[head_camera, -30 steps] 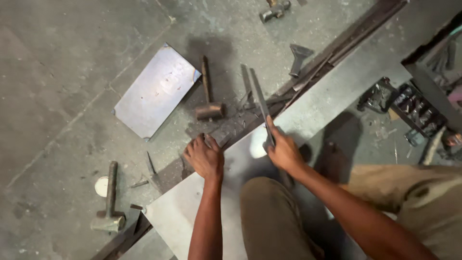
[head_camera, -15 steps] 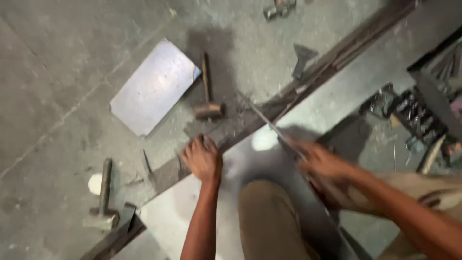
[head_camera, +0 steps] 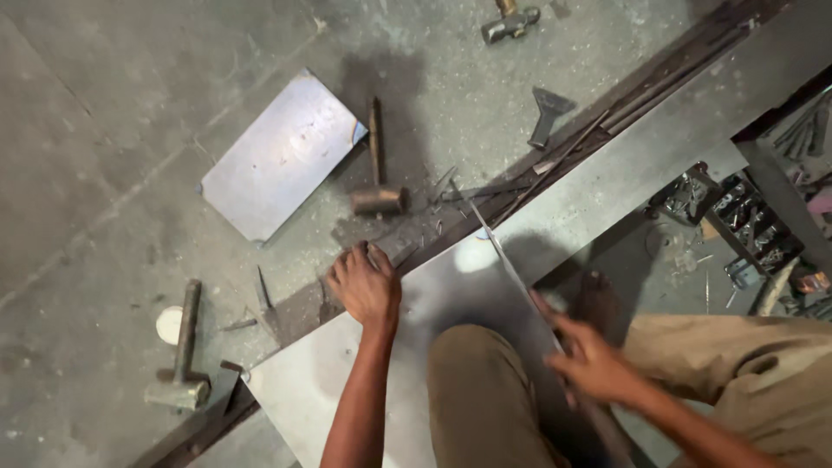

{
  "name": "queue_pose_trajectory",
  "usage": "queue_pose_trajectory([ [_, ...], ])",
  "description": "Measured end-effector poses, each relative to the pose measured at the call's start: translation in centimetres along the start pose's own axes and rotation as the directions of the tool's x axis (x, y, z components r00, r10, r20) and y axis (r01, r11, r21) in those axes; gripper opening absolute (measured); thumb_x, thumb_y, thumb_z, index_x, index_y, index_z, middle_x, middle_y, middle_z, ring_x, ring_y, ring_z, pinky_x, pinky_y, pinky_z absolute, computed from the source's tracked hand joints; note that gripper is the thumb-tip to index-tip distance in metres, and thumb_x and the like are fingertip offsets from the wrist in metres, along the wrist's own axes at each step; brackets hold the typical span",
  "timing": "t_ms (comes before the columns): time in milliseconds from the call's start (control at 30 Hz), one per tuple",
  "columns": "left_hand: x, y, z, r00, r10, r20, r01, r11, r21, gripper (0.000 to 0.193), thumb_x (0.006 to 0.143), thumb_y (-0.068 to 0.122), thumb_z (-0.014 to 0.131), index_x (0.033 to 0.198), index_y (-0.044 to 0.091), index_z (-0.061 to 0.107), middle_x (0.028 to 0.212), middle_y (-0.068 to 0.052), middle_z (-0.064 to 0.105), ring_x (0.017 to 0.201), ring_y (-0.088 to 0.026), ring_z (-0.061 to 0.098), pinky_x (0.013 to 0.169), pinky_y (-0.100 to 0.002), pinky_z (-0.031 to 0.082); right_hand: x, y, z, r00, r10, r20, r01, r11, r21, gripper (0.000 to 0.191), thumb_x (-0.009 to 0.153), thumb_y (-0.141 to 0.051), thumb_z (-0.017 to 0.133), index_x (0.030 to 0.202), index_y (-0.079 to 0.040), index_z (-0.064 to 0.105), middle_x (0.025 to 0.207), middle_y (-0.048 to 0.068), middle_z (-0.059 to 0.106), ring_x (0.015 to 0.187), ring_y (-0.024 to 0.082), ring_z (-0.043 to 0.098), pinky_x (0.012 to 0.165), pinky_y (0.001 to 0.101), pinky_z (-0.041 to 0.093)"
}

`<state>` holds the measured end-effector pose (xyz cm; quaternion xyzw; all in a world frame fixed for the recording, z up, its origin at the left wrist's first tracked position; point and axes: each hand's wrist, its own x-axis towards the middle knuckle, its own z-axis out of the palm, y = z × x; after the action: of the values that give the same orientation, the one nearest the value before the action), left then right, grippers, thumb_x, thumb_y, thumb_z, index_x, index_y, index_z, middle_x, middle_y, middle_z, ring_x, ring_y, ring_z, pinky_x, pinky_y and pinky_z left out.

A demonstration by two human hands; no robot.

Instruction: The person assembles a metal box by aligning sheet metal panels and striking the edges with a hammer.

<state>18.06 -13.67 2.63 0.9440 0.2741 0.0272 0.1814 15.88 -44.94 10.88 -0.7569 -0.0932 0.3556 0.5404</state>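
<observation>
A large grey metal sheet (head_camera: 347,381) lies on the concrete floor, its far edge along a dark steel rail (head_camera: 624,95). My left hand (head_camera: 366,286) presses flat on the sheet's edge by the rail. A long thin metal strip (head_camera: 503,256) is gripped at its near end by my right hand (head_camera: 591,360); its tip reaches the rail. My knee in brown trousers rests on the sheet between my arms.
A smaller metal plate (head_camera: 277,156) and a hammer (head_camera: 378,178) lie beyond the rail. Another hammer (head_camera: 182,355) and a white disc (head_camera: 170,325) sit at the left. A third hammer (head_camera: 510,19) and a flat chisel (head_camera: 546,117) lie farther off. Tool trays (head_camera: 737,217) stand at the right.
My right hand slid back along the strip toward me, from its middle to its near end. The left hand stayed pressed on the sheet.
</observation>
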Motion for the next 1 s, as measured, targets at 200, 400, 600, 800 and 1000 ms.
queue_pose_trajectory([
  [200, -0.2, -0.1, 0.1, 1.000, -0.009, 0.001, 0.009, 1.000, -0.008, 0.037, 0.101, 0.031, 0.051, 0.116, 0.004, 0.072, 0.115, -0.017, 0.073, 0.121, -0.035, 0.056, 0.110, -0.049, 0.032, 8.4, -2.0, 3.9, 0.854, 0.414, -0.316, -0.495, 0.834, -0.244, 0.089, 0.093, -0.019, 0.063, 0.167, -0.026, 0.016, 0.104, 0.032, 0.072, 0.092, 0.045, 0.073, 0.083, 0.0502, 0.057],
  [400, -0.4, 0.1, 0.0, 0.998, -0.010, -0.054, 0.009, 1.000, -0.026, 0.032, 0.100, 0.029, 0.054, 0.111, 0.006, 0.073, 0.113, -0.018, 0.072, 0.119, -0.033, 0.058, 0.109, -0.047, 0.034, 2.7, -2.0, 6.0, 0.917, 0.261, -0.303, -0.358, 0.872, -0.334, 0.101, 0.084, -0.009, 0.064, 0.165, -0.023, 0.005, 0.098, 0.033, 0.068, 0.084, 0.051, 0.069, 0.074, 0.0544, 0.056],
  [600, -0.3, -0.2, -0.1, 1.000, 0.001, -0.003, -0.001, 1.000, -0.029, 0.030, 0.101, 0.029, 0.054, 0.109, 0.006, 0.073, 0.110, -0.016, 0.074, 0.115, -0.033, 0.061, 0.107, -0.047, 0.037, 6.3, -2.0, 3.2, 0.905, 0.337, -0.261, -0.396, 0.890, -0.225, 0.091, 0.086, -0.012, 0.063, 0.164, -0.027, 0.019, 0.092, 0.029, 0.073, 0.082, 0.043, 0.071, 0.075, 0.0501, 0.059],
  [800, 1.8, 0.8, -0.9, 0.979, 0.027, 0.204, 0.055, 0.921, -0.387, 0.035, 0.096, 0.029, 0.061, 0.119, 0.005, 0.070, 0.114, -0.017, 0.073, 0.107, -0.038, 0.066, 0.093, -0.049, 0.050, 17.1, -7.9, -10.3, 0.862, 0.496, 0.104, -0.219, 0.549, -0.806, 0.090, 0.085, -0.019, 0.063, 0.165, -0.038, 0.025, 0.085, 0.025, 0.081, 0.067, 0.028, 0.074, 0.073, 0.0403, 0.062],
  [1000, 5.2, 5.2, 7.2, 0.838, 0.466, 0.282, -0.233, 0.775, -0.587, 0.038, 0.102, 0.035, 0.056, 0.101, 0.001, 0.073, 0.098, -0.025, 0.072, 0.097, -0.045, 0.068, 0.085, -0.052, 0.051, 17.4, -16.1, -12.5, 0.532, 0.800, 0.277, 0.096, 0.268, -0.959, 0.066, 0.080, -0.018, 0.068, 0.143, -0.018, 0.050, 0.108, 0.022, 0.076, 0.086, 0.030, 0.072, 0.080, 0.0450, 0.057],
])
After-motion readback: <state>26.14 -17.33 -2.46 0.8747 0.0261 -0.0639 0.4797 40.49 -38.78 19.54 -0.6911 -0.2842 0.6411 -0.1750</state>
